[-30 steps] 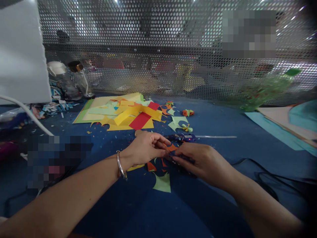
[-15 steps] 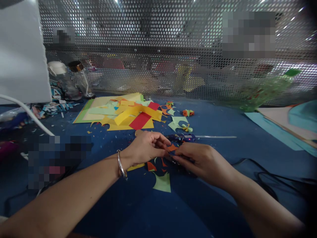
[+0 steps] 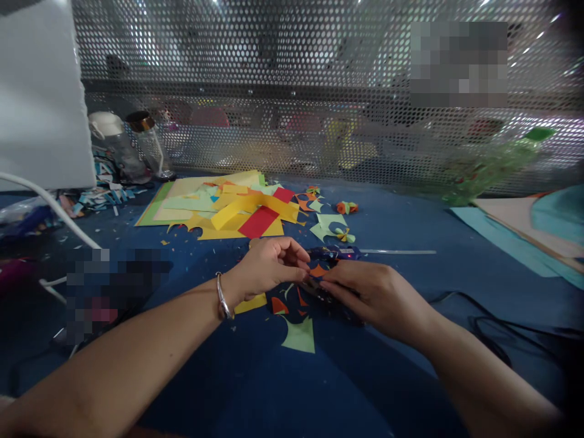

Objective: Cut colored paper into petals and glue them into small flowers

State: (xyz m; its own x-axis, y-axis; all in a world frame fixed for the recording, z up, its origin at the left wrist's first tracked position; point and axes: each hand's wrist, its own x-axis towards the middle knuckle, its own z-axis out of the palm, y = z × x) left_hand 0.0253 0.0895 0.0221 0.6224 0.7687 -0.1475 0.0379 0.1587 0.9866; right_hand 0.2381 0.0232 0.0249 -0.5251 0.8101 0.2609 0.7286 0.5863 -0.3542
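My left hand (image 3: 269, 267), with a silver bangle on its wrist, meets my right hand (image 3: 369, 292) over the blue table (image 3: 255, 383). Both pinch a small orange paper piece (image 3: 318, 271) between their fingertips. Orange and yellow scraps (image 3: 278, 305) lie just under my hands, and a pale green cut-off (image 3: 300, 336) lies in front of them. A dark blue glue gun (image 3: 336, 252) with a clear glue stick (image 3: 396, 252) rests just behind my fingers.
A pile of yellow, red and green paper sheets (image 3: 232, 207) lies behind. Small folded paper flowers (image 3: 347, 207) sit to its right. Bottles (image 3: 137, 146) stand at back left before a perforated metal screen (image 3: 292, 91). Light blue sheets (image 3: 524, 234) lie right; a black cable (image 3: 497, 334) runs near my right forearm.
My left hand has shifted slightly up and its fingers have curled more over the orange piece. A yellow scrap under the left wrist shows more. Otherwise little has moved.
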